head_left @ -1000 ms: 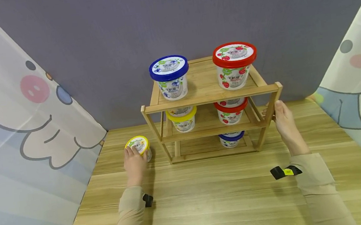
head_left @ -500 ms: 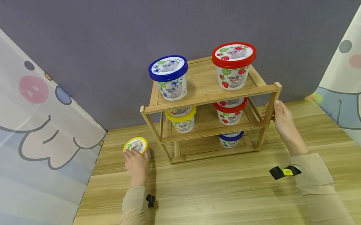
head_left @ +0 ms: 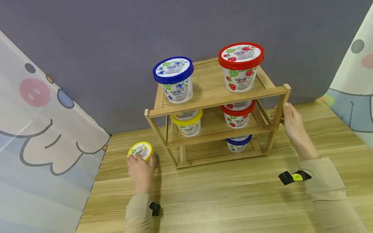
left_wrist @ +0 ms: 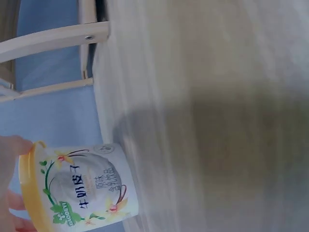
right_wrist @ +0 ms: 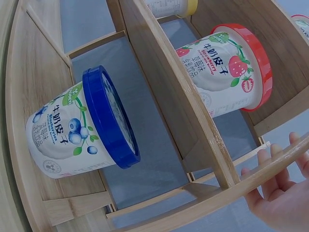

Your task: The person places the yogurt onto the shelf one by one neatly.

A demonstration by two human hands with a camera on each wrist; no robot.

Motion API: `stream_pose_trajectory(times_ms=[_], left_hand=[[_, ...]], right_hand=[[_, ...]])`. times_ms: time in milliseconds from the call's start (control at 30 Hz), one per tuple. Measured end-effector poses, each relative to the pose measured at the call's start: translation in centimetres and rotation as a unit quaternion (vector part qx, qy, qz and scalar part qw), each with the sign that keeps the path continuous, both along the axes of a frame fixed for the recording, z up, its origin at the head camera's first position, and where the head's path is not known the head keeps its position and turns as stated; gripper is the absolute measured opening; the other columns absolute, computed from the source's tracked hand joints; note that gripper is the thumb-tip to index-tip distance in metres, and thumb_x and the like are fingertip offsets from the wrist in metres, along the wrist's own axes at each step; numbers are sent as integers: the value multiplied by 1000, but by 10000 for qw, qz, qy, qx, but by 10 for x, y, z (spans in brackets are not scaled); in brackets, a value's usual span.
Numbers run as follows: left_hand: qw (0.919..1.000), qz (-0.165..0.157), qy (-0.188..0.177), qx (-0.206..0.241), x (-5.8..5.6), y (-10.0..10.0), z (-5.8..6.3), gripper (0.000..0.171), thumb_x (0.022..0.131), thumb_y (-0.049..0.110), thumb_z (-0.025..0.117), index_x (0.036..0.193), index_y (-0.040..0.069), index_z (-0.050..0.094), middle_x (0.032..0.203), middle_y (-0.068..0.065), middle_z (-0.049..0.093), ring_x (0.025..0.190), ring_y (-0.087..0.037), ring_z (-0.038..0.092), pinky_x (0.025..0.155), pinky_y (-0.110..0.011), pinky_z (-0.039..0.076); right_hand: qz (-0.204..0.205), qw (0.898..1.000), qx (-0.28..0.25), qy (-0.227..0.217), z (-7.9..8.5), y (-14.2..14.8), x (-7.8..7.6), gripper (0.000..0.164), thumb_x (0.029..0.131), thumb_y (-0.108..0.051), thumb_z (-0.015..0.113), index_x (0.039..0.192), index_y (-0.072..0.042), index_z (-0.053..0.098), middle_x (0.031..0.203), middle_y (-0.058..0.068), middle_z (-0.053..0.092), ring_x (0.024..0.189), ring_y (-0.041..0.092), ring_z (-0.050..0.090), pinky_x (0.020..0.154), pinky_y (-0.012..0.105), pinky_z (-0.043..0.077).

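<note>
A tub with a yellow lid [head_left: 140,150] stands on the table left of the wooden rack [head_left: 217,99]. My left hand [head_left: 141,172] holds it from above by the lid, and in the left wrist view the thumb and fingers lie at the rim of the yellow-lidded tub [left_wrist: 84,186]. At the rack's right front post, my right hand [head_left: 294,128] grips the wood. The right wrist view has the fingers of this hand [right_wrist: 285,193] behind the post, close to a red-lidded strawberry tub [right_wrist: 227,67] and a blue-lidded blueberry tub [right_wrist: 79,125].
On the rack's top stand a blue-lidded tub [head_left: 176,81] and a red-lidded tub [head_left: 242,67]. The middle shelf bears a yellow-lidded tub [head_left: 189,126] and a red-lidded tub [head_left: 238,117]; a blue-lidded tub [head_left: 239,144] sits at the bottom right. A grey wall [head_left: 127,30] rises behind.
My left hand and the yellow-lidded tub have shifted very slightly left since a second ago. My right hand stays at the rack post.
</note>
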State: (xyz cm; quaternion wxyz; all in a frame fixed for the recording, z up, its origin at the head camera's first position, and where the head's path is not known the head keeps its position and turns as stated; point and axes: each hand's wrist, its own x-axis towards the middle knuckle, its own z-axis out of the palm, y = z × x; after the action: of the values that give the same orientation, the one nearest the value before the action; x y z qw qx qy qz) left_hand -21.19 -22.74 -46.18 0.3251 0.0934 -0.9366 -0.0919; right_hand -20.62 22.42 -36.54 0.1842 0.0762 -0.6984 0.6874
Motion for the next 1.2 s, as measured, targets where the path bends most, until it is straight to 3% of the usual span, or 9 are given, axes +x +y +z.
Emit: stream_pose_trajectory(times_ms=[167,267,400,533,733,967,1200], left_hand=[[9988,-357,5,336,-3,-8,1,62,74,30,70,106,-18,47,102,-36,41,91,-46,40,79,-52,35],[9977,-447,236,457,-6,-13,-3,69,75,38,67,112,-16,44,108,-37,39,96,-48,39,81,-54,33],[9923,-632,46,1060,-8,-19,-4,78,76,41,65,121,-14,37,118,-36,33,107,-48,33,89,-56,27],[9780,-833,-516,1840,-7,-24,-1,83,74,30,70,127,-16,27,126,-37,25,116,-49,25,95,-57,20],[9558,-903,-1181,2536,-9,-29,0,93,75,32,70,135,-12,13,134,-31,15,123,-44,20,99,-52,23],[9347,-1013,-1267,3162,-10,-32,-1,101,73,31,72,136,-10,6,134,-31,13,121,-46,24,99,-51,25],[9147,-1004,-1059,3769,-12,-34,-7,105,70,25,75,138,-5,2,131,-30,15,119,-44,27,99,-51,25]], right_hand=[[-14,9999,94,-57,1,0,1,29,95,-34,28,88,-13,46,84,2,51,76,9,47,67,21,36],[-26,9999,105,-61,1,0,1,30,95,-35,28,90,-12,47,84,1,51,77,10,47,69,21,36],[-42,9999,122,-72,1,0,1,31,95,-35,28,91,-11,48,85,1,50,78,9,47,69,20,37],[-27,9999,135,-74,1,0,1,31,95,-35,28,92,-11,47,85,2,50,78,9,46,68,19,37],[-20,9998,145,-117,1,1,1,29,95,-34,27,90,-12,46,86,2,49,78,9,46,68,20,37],[-23,9997,186,-166,0,1,1,28,95,-34,26,90,-15,45,87,3,49,79,10,46,71,22,35],[-37,9998,159,-120,0,1,0,29,95,-35,27,90,-14,46,85,2,50,78,9,46,69,21,36]])
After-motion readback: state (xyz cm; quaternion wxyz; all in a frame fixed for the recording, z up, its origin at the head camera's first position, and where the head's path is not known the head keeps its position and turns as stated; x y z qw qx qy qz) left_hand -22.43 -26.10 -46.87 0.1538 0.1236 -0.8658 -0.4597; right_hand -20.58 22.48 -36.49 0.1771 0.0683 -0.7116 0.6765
